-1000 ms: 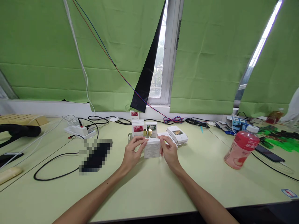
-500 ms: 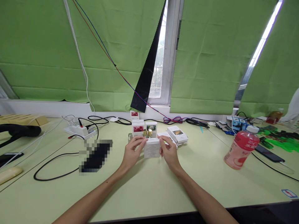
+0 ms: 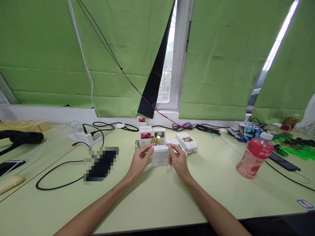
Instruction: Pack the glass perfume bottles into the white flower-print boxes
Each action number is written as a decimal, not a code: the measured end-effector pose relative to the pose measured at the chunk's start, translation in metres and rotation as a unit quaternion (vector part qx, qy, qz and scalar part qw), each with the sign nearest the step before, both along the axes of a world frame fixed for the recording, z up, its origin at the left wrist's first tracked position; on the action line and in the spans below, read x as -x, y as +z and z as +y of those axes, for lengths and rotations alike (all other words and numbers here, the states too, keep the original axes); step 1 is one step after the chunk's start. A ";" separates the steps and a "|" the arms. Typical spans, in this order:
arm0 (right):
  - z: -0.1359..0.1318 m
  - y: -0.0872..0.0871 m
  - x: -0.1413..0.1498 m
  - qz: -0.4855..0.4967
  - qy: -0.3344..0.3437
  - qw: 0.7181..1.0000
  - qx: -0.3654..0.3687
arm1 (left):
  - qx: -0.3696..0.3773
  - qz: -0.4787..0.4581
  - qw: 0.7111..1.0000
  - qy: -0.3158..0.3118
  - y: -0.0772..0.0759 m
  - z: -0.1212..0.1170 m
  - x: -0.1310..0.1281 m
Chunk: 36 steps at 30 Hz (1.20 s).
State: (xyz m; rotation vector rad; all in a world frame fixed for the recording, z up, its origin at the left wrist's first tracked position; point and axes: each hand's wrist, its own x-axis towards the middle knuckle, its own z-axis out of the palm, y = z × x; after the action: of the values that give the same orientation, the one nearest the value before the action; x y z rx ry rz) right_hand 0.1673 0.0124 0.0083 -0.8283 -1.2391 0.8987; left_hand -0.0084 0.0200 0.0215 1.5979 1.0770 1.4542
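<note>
A small white box with printed text stands on the pale green table at the centre. My left hand grips its left side, fingertips on the top left corner. My right hand grips its right side with fingers curled on the top edge. Just behind the box stand small gold-capped bottles and a silver-capped bottle. Two upright white boxes with pictures stand behind those. Flat white boxes lie stacked to the right.
A pink drink bottle stands at the right. A power strip and black cables lie at the left, beside a blurred black object. Green parts and a phone crowd the far right. Green blinds hang behind.
Both hands keep hold of the white box; the left fingers have shifted slightly along its top corner. Nothing else has moved.
</note>
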 end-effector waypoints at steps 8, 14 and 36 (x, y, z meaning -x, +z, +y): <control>-0.001 -0.001 0.001 0.004 -0.008 1.000 0.021 | 0.033 -0.019 0.999 -0.022 -0.005 0.001 0.000; -0.001 0.000 0.001 0.002 -0.005 0.999 0.032 | 0.032 -0.015 0.999 -0.021 -0.006 0.002 -0.002; 0.000 -0.001 0.002 -0.007 -0.003 0.999 0.049 | 0.026 -0.006 0.999 -0.032 -0.005 0.002 -0.001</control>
State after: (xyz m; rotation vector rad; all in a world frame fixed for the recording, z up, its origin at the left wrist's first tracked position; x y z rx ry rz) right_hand 0.1650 0.0127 0.0072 -0.9170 -1.2116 0.9568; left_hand -0.0069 0.0221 0.0161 1.5709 1.0388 1.3802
